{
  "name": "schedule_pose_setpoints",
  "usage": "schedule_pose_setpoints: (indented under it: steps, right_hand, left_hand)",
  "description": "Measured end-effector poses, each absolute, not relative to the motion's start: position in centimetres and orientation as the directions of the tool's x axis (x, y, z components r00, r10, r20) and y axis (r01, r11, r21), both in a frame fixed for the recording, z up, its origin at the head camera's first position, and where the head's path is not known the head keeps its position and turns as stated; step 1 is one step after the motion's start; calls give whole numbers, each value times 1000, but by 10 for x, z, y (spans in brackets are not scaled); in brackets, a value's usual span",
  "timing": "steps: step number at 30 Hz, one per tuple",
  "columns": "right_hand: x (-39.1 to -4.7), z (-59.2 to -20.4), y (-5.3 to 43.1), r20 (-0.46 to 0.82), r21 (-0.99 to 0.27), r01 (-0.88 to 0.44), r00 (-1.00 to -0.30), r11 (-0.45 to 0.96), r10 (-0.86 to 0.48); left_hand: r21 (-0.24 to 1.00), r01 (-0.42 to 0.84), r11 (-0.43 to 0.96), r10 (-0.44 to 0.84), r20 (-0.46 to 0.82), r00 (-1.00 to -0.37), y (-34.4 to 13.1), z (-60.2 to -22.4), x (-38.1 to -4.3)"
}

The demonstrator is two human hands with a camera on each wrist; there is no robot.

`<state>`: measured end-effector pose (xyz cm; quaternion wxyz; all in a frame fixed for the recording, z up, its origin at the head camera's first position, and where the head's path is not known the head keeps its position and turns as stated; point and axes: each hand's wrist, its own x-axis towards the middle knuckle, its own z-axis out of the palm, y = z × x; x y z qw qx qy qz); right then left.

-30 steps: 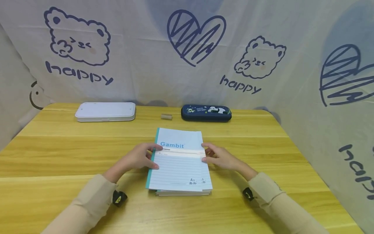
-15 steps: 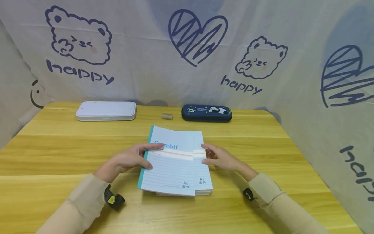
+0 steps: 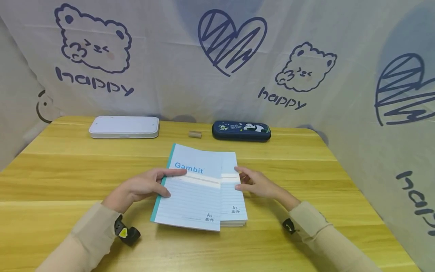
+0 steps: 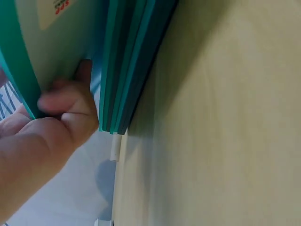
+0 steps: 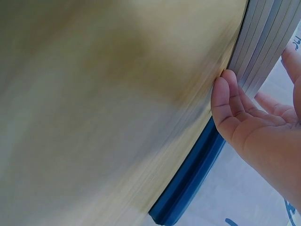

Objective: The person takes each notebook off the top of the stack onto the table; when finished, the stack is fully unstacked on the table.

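Note:
A lined-cover notebook [image 3: 190, 200] marked "Gambit", with a teal spine, lies tilted and shifted left over a stack of similar notebooks [image 3: 231, 206]. My left hand [image 3: 142, 184] pinches its spine side, index finger and thumb on the cover, other fingers curled beneath. In the left wrist view the notebook's spine edge is lifted apart from the stack's teal spines [image 4: 127, 66]. At the stack's right edge, my right hand [image 3: 258, 183] touches it with loosely bent fingers. The right wrist view has those fingertips [image 5: 228, 87] against the page edges [image 5: 263, 42].
On the wooden table [image 3: 306, 170], a white case [image 3: 124, 127] stands at the back left. A dark blue panda pencil case [image 3: 241, 131] is at the back right, with a small tan block [image 3: 195, 134] between them. A printed cloth [image 3: 170, 56] hangs behind.
The left hand has drawn the top notebook leftward and a little toward me, baring more of the notebook below. The right hand has stayed at the stack's right edge.

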<state>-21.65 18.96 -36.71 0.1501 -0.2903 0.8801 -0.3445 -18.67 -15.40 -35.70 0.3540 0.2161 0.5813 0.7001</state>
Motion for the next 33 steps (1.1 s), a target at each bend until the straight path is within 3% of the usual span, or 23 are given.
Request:
schedule_pose_setpoints:
  steps: [13, 21, 26, 30, 33]
  right_hand:
    - [-217, -368, 189, -66, -696, -404, -788, 594, -613]
    - [-217, -367, 188, -73, -699, -395, -789, 596, -609]
    - [-217, -368, 189, -71, -692, -404, -786, 599, -614]
    - [-216, -367, 190, -68, -696, -407, -783, 592, -618]
    - [-216, -367, 189, -68, -695, -408, -782, 592, -619]
  left_hand:
    - [948, -289, -131, 725, -106, -680, -169, -356, -179]
    - [953, -194, -234, 759, 55, -648, -184, -358, -177]
    - [964, -54, -260, 757, 169, -632, -194, -357, -176]
    - [979, 41, -199, 710, 173, -683, -204, -356, -174]
    - [984, 33, -176, 674, 145, -725, -213, -356, -172]
